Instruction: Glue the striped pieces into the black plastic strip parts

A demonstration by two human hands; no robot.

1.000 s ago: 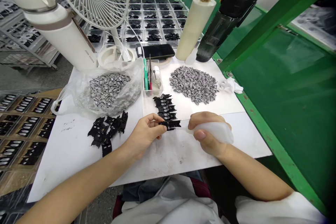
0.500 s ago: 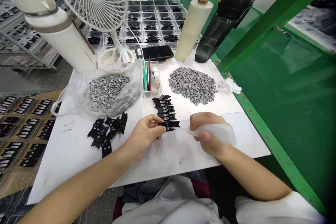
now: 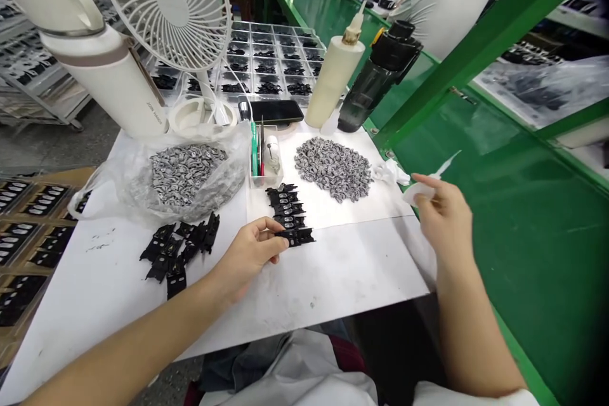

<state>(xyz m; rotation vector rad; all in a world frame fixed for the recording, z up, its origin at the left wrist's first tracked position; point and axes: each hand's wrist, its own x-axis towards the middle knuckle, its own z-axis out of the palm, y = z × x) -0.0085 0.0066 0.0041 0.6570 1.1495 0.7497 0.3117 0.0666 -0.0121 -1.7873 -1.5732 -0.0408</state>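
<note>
A black plastic part (image 3: pixel 297 236), held in the left hand's (image 3: pixel 247 252) pinching grip, lay at the end of a row of like parts (image 3: pixel 285 206) on a white worktop (image 3: pixel 342 273), while the right hand (image 3: pixel 445 219), well apart above a green bench (image 3: pixel 528 266), clenched a white strip (image 3: pixel 423 188).

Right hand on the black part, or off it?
Off: the right hand pinches a white strip over the green bench, apart from the black part.
</note>
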